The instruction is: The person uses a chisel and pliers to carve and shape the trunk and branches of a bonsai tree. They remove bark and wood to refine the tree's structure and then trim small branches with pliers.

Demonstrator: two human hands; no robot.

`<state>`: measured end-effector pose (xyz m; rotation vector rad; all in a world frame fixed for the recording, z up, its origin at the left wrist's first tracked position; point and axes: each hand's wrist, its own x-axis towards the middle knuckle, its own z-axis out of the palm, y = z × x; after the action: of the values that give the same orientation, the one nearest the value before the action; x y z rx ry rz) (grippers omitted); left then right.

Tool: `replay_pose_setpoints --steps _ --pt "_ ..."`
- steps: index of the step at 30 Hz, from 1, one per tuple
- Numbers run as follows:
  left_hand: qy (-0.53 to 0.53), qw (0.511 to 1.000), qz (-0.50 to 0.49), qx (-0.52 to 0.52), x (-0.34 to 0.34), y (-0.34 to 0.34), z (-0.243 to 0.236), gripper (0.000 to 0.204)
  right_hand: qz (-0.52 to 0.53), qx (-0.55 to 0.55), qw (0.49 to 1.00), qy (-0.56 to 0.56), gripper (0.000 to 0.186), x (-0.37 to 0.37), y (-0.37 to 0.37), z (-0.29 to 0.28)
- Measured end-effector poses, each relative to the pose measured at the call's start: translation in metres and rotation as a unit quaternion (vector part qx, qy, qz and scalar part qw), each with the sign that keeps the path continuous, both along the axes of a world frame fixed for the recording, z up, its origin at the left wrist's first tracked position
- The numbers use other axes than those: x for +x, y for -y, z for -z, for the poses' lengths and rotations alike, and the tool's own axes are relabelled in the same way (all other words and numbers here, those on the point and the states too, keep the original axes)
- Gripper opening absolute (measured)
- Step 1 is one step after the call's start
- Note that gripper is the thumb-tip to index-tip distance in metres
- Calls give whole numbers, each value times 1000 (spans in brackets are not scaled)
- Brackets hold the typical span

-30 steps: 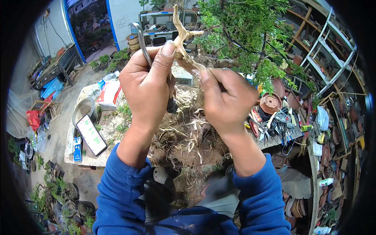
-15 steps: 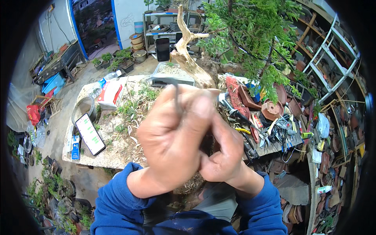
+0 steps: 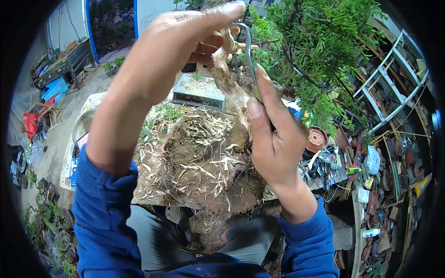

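Note:
A pale, bark-stripped tree trunk (image 3: 227, 83) rises at a slant from the soil mound in the middle. Around its upper end are the curled fingers of my left hand (image 3: 185, 34), with the thumb stretched out above. My right hand (image 3: 280, 134) grips a metal hook tool (image 3: 250, 51), thumb and forefinger along its neck. The tool's bent end reaches the trunk top beside my left fingers; whether it touches the wood I cannot tell. Below lies the soil mound (image 3: 204, 171), strewn with pale wood shavings.
Green juniper foliage (image 3: 320, 46) hangs close on the right. Behind the trunk stands a grey tray (image 3: 199, 95). Cables and tools (image 3: 324, 164) crowd the table's right side, with a round brown pot (image 3: 316, 138) behind them. A white metal frame (image 3: 394, 78) leans at the far right.
My hands were together in front of me and have moved apart. The left has gone up and forward to the trunk top; the right holds the hook tool upright. My view has shifted slightly.

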<state>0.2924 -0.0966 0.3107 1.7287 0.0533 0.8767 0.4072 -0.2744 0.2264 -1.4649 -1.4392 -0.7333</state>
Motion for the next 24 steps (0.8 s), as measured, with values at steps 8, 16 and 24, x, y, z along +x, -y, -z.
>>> replay_pose_setpoints --steps 8,16,24 --pt "-197 934 -202 218 -17 29 -44 45 3 66 998 9 44 4 -15 4" --pt "-314 904 -199 213 -8 44 -66 60 4 92 995 27 47 7 -18 8" --pt "-270 936 -171 150 -4 38 -61 62 31 49 998 9 56 3 -15 9"
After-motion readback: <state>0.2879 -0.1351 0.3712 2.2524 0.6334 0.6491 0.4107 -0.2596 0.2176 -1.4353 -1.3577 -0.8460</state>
